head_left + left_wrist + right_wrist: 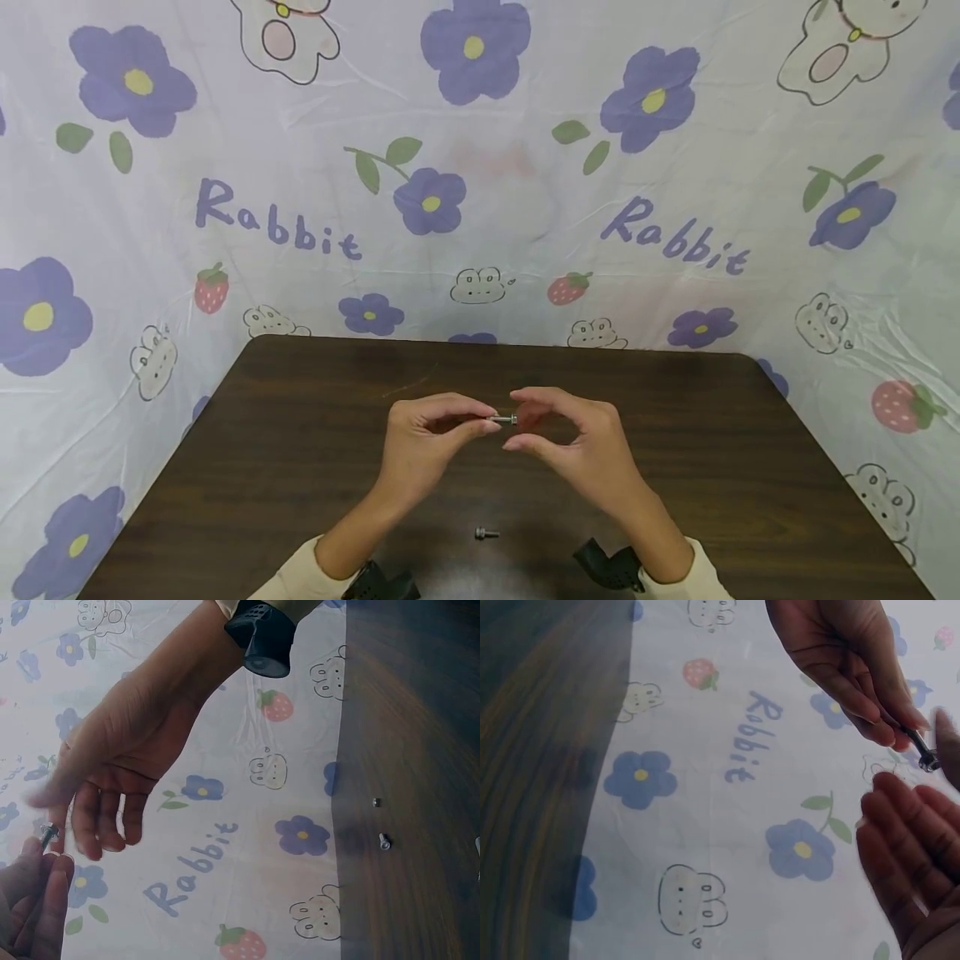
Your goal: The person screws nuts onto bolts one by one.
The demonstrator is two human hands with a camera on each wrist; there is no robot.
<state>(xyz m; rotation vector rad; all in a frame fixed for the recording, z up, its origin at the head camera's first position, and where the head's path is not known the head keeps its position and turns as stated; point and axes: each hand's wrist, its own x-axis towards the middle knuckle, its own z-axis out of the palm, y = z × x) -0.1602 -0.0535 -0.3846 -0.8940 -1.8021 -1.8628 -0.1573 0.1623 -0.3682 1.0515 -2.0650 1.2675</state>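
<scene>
My left hand (420, 446) pinches the thin shank of a small silver bolt (505, 419) between thumb and fingertips, its head pointing right. Around that head end, my right hand (581, 442) is spread, thumb below and fingers above, apart from each other. In the right wrist view the bolt (928, 760) reaches out of the left fingertips toward the right palm. A second bolt (486, 533) lies on the dark wooden table (300, 467), nearer the body than both hands.
In the left wrist view a small metal piece (376, 802) lies beside the loose bolt (385, 841). Black wrist cameras sit on both forearms, the right one (607, 567) low over the table. A printed cloth (517, 208) hangs behind the table's far edge.
</scene>
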